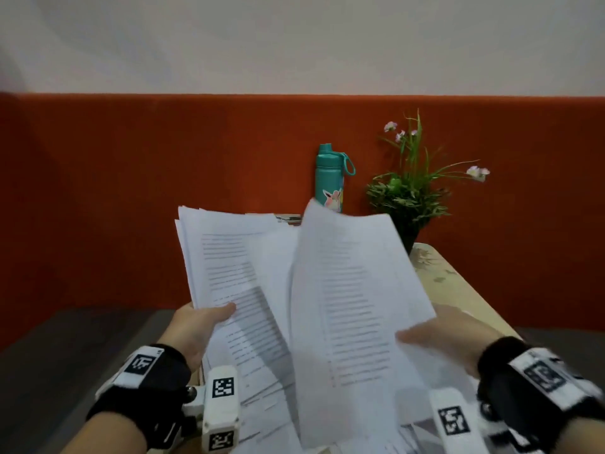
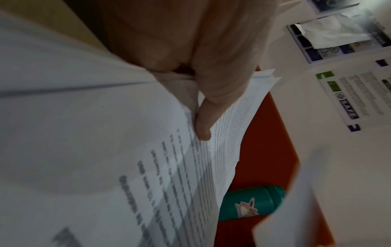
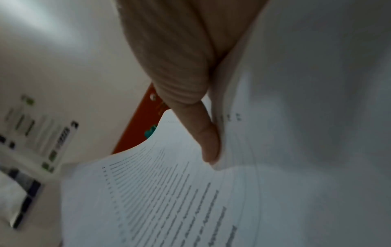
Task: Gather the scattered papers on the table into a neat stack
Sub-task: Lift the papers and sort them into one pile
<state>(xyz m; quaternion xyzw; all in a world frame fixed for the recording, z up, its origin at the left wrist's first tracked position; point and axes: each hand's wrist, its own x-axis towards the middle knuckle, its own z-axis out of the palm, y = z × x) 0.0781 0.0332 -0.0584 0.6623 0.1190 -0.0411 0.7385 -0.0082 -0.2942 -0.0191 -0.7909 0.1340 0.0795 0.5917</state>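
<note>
Loosely fanned, the printed papers [image 1: 343, 290] are pinched by the left hand [image 1: 193, 329] and right hand [image 1: 448, 339], thumbs on top.

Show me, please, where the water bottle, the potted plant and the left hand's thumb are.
water bottle [image 1: 328, 178]: head view, on its teal body.
potted plant [image 1: 407, 194]: head view, on its green leaves.
left hand's thumb [image 2: 203, 128]: left wrist view, on the thumb tip pressing the papers.

Head view evenly lit, soft; wrist views dim, motion-blurred, edges distorted.
</note>
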